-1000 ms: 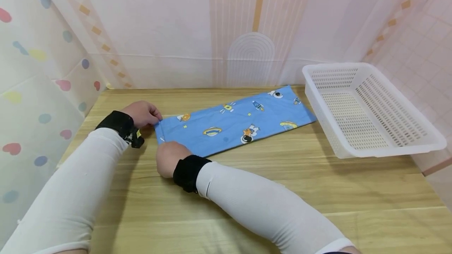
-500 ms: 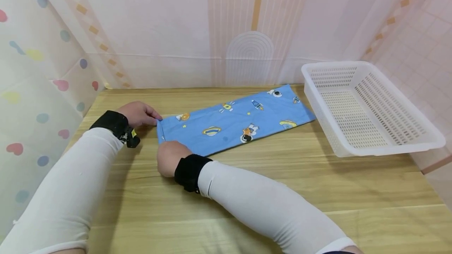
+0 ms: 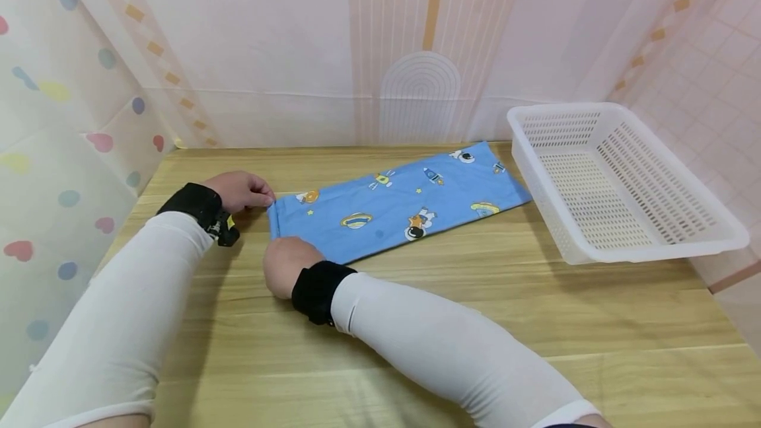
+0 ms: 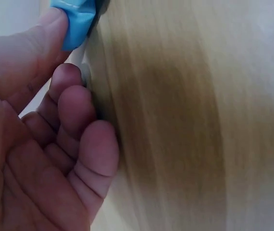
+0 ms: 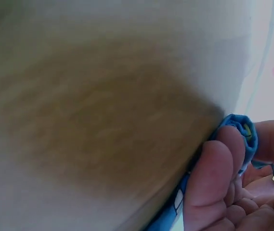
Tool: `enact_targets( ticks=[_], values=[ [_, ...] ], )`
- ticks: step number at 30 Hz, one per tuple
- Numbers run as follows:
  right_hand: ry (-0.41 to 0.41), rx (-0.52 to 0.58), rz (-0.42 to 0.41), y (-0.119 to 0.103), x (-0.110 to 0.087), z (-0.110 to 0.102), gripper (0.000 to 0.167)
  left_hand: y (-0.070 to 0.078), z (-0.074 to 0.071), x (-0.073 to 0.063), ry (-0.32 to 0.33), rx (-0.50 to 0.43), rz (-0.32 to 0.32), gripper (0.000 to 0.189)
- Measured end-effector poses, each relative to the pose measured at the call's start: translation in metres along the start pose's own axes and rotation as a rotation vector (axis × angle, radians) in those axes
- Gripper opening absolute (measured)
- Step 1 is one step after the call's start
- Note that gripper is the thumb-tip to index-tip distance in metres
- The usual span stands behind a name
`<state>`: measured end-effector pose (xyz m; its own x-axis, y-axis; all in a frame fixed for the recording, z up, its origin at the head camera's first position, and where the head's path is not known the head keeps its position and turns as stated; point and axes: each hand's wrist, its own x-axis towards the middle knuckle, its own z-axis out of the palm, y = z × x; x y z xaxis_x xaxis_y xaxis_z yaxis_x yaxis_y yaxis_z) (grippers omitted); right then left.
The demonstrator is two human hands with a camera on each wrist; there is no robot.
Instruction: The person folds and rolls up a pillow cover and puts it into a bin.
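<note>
A blue cloth (image 3: 386, 200) printed with astronauts, rockets and planets lies as a long folded strip, slanting up to the right across the table. Its left end is rolled into a narrow edge. My left hand (image 3: 238, 191) pinches the far corner of that end; in the left wrist view the thumb presses the blue fabric (image 4: 76, 24) while the other fingers curl below it. At the near corner, my right hand (image 3: 291, 263) grips the same end. The right wrist view shows a small rolled coil of cloth (image 5: 238, 126) between its thumb and fingers.
A white perforated plastic basket (image 3: 630, 183) stands at the right, close to the strip's far end. The wooden table (image 3: 357, 335) meets a patterned backdrop (image 3: 267, 51) at the back and sides. Both wrists wear black straps.
The cloth's left edge has been turned over to the right into a small roll, so the strip is slightly shorter. The left hand shifted slightly; the basket stays put.
</note>
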<state>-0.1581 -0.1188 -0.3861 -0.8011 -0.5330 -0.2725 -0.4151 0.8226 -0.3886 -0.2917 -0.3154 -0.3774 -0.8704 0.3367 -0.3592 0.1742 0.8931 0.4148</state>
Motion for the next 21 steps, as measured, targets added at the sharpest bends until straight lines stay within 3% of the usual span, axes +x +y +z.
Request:
enact_targets(
  ticks=[8,11,13,16,18,21],
  values=[
    [-0.022,-0.072,-0.041,0.003,-0.004,-0.006,0.035,0.003,0.001,0.004,0.022,0.051,-0.012,0.027],
    [-0.032,-0.092,-0.039,0.002,-0.006,-0.006,0.026,0.006,0.000,0.004,0.042,0.078,-0.015,0.028],
    [-0.040,-0.041,0.016,0.002,-0.007,-0.006,0.018,0.007,0.000,0.005,0.052,0.096,-0.024,0.028],
    [-0.051,0.064,0.108,0.001,-0.008,-0.005,0.053,0.006,0.001,0.007,0.065,0.116,-0.041,0.027],
    [-0.049,0.101,0.142,0.003,-0.009,-0.005,0.068,0.005,0.002,0.010,0.073,0.115,-0.057,0.025],
    [-0.050,0.018,0.067,0.007,-0.010,-0.005,0.042,0.005,0.004,0.013,0.083,0.099,-0.084,0.024]
  ],
)
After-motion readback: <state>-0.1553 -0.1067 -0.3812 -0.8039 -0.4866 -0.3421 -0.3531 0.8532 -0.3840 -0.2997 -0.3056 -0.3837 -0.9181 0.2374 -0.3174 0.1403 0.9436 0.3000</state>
